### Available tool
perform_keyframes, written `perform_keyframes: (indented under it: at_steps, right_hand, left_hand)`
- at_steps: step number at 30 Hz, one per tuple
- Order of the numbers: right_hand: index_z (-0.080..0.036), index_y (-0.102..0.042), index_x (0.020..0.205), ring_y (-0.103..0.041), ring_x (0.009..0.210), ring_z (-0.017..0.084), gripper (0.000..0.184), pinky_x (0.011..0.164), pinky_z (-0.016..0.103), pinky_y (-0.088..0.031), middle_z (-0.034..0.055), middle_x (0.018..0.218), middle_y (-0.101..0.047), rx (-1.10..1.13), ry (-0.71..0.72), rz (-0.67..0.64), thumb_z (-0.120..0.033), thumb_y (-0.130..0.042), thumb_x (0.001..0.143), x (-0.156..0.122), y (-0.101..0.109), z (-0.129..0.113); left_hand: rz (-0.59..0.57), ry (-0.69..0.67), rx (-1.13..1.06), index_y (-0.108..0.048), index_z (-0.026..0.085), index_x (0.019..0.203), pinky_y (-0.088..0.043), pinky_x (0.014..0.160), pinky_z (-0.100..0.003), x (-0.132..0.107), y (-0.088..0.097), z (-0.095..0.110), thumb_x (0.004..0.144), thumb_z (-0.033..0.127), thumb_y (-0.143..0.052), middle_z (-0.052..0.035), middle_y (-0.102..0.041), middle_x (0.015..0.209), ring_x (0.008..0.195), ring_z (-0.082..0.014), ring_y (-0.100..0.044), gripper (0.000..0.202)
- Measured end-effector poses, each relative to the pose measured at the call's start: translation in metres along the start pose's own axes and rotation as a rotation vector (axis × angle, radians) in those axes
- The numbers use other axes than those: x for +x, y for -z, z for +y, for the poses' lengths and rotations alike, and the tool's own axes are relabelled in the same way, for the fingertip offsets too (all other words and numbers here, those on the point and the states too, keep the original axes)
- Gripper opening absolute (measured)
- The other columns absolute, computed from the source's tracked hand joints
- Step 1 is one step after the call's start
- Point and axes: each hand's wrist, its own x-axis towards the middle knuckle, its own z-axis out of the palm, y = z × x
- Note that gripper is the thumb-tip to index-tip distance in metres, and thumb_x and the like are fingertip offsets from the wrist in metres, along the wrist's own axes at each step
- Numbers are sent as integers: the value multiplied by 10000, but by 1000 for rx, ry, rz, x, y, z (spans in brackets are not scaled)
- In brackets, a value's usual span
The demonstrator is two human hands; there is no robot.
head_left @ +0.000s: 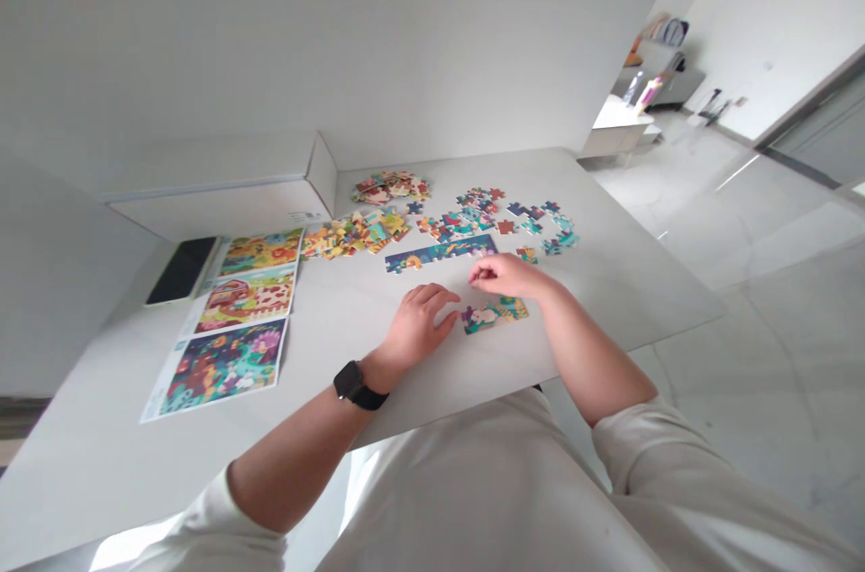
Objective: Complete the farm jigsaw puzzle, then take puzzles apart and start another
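Note:
A small joined section of jigsaw puzzle (483,318), with a white animal and yellow spots on teal, lies near the table's front edge. My left hand (420,324) rests just left of it, its thumb and curved fingers apart and nothing between them. Above the section hovers my right hand (505,275), fingers curled together in a pinch; what they hold, if anything, is hidden. A long assembled dark blue puzzle strip (436,255) lies just beyond both hands, its right end close to the right hand. One loose puzzle piece (527,255) sits beyond the right wrist.
Loose teal and red pieces (466,216) lie behind the strip, with more blue pieces (559,230) to the right. Yellow pieces (355,232) and a red pile (392,186) sit farther left. A picture sheet (287,356), a phone (182,270) and a white box (223,207) occupy the left side.

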Motion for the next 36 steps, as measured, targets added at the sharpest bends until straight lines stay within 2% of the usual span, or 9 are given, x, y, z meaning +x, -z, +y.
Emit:
perform_keyframes:
  at_steps: [3, 8, 14, 19, 21, 25, 28, 31, 36]
  right_hand:
    - [-214, -748, 932, -641, 721, 157, 123, 679, 258, -455, -15, 785, -727, -131, -17, -165, -301, -756, 845, -5, -7, -8]
    - [-225, -761, 932, -662, 753, 167, 171, 645, 254, -416, 2, 858, -769, -387, -55, -300, -294, -842, 799, -6, -19, -17]
    - [-225, -783, 962, -696, 801, 183, 135, 676, 258, -418, 26, 918, -802, -467, -76, -326, -269, -826, 843, -8, -22, -25]
    - [-222, -788, 950, -707, 813, 180, 84, 703, 256, -438, 25, 937, -817, -393, -65, -326, -214, -775, 867, -10, -20, -24]
    - [-220, -786, 954, -699, 790, 171, 74, 696, 255, -438, 18, 918, -813, -326, -66, -302, -245, -734, 909, -10, -15, -22]
    - [-217, -784, 1002, -683, 777, 174, 212, 700, 267, -444, 16, 885, -794, -245, -54, -179, -405, -691, 973, -13, 3, -21]
    - [-225, -791, 1045, -698, 812, 186, 248, 730, 277, -465, 28, 916, -799, -235, -59, -143, -437, -681, 978, -16, 21, -24]
    - [-245, -800, 1086, -729, 855, 202, 253, 772, 292, -498, 41, 966, -817, -249, -76, -151, -441, -680, 982, -15, 37, -30]
    - [-272, -791, 1186, -767, 946, 222, 314, 851, 308, -551, 60, 1087, -833, -299, -100, -185, -479, -739, 956, 1, 65, -39]
  left_hand:
    - [15, 44, -12, -733, 251, 1182, -570, 999, -445, 0, 1, -1, 1008, 249, -686, -75, -756, 1129, 1074, -261, -703, 180]
    - [-6, 62, -49, -728, 255, 1175, -584, 991, -453, 0, 1, 1, 995, 247, -693, -79, -760, 1144, 1079, -263, -710, 183]
    - [-5, 64, -93, -728, 260, 1189, -589, 1000, -452, -1, 3, 1, 1003, 244, -670, -81, -765, 1156, 1086, -255, -715, 196]
    - [25, 67, -139, -710, 259, 1239, -588, 1029, -442, -1, 6, 1, 1004, 232, -660, -82, -767, 1192, 1134, -258, -721, 241]
    - [48, 72, -159, -695, 259, 1267, -586, 1038, -437, -1, 8, 2, 1005, 221, -654, -80, -765, 1198, 1148, -256, -720, 268]
    - [80, 81, -192, -682, 256, 1286, -584, 1031, -416, -1, 15, 2, 1038, 234, -614, -76, -762, 1166, 1132, -238, -719, 258]
    - [81, 118, -209, -679, 253, 1288, -597, 876, -338, -1, 20, -2, 1046, 244, -590, -52, -755, 1119, 904, -176, -713, 257]
    - [62, 172, -239, -672, 252, 1308, -540, 681, -267, -1, 22, -9, 1036, 232, -574, -21, -745, 1076, 618, -97, -569, 290]
    - [70, 216, -256, -696, 237, 1268, -503, 646, -241, -2, 21, -20, 1019, 240, -562, -27, -746, 1072, 581, -74, -532, 283]
